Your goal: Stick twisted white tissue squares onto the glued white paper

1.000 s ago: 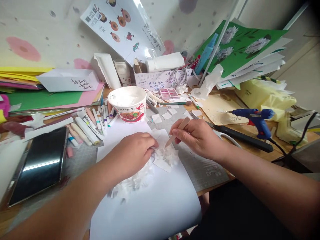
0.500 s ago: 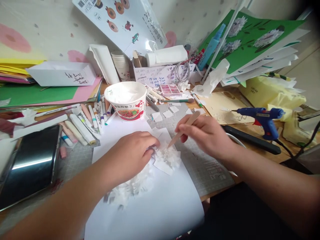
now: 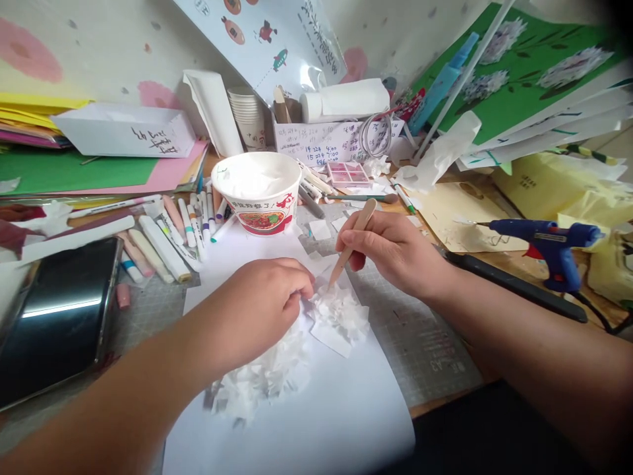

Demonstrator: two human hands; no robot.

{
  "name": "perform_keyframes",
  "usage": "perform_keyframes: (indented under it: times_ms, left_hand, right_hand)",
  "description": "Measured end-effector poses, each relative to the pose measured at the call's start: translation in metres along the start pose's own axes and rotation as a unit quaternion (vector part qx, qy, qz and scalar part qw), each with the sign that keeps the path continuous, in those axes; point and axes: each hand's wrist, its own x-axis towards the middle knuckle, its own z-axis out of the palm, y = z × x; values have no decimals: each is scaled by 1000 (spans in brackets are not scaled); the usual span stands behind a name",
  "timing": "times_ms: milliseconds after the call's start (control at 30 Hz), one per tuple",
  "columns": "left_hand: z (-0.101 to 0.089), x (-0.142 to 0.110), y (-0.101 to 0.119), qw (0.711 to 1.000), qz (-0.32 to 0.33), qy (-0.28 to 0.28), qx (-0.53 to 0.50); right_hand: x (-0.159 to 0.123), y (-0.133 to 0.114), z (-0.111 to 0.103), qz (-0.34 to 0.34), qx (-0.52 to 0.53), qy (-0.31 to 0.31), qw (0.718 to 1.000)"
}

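Between my fingers and thumb, my right hand [image 3: 390, 244] grips a flat wooden craft stick [image 3: 359, 241] with a rounded end. Its lower tip touches a ruffled clump of white paper bits [image 3: 341, 313], fixed on a small white paper piece [image 3: 330, 338]. My left hand [image 3: 270, 290] is closed, its fingertips pinched at the left edge of that clump; what they hold there is hidden. Under my left wrist lies a larger mound of crumpled white paper pieces [image 3: 257, 382]. Both rest on a big white sheet [image 3: 316, 422].
A paper noodle bowl [image 3: 262, 214] with white stuff inside stands behind my hands. Markers [image 3: 168, 247] and a black phone [image 3: 54, 316] lie left. At right are a blue glue gun [image 3: 548, 241] and a long black tool [image 3: 514, 287]. A grey cutting mat [image 3: 410, 343] lies beneath.
The view has shifted slightly, so the bowl and glue gun appear elsewhere in frame. The craft stick stands a little steeper, its tip still at the paper clump. My left hand stays beside it.
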Motion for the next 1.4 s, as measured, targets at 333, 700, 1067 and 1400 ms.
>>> perform_keyframes:
  times_ms: [333, 700, 1067, 1400]
  left_hand:
    - [3, -2, 0, 999, 29, 5, 32]
    - [-1, -2, 0, 1000, 15, -5, 12]
    - [-2, 2, -1, 1000, 16, -10, 8]
    - [-2, 0, 0, 999, 28, -13, 33]
  right_hand:
    - [8, 1, 4, -46, -63, -46, 996]
    - [1, 4, 3, -15, 99, 70, 993]
    - [6, -6, 14, -45, -26, -29, 998]
    - [11, -5, 16, -19, -29, -53, 998]
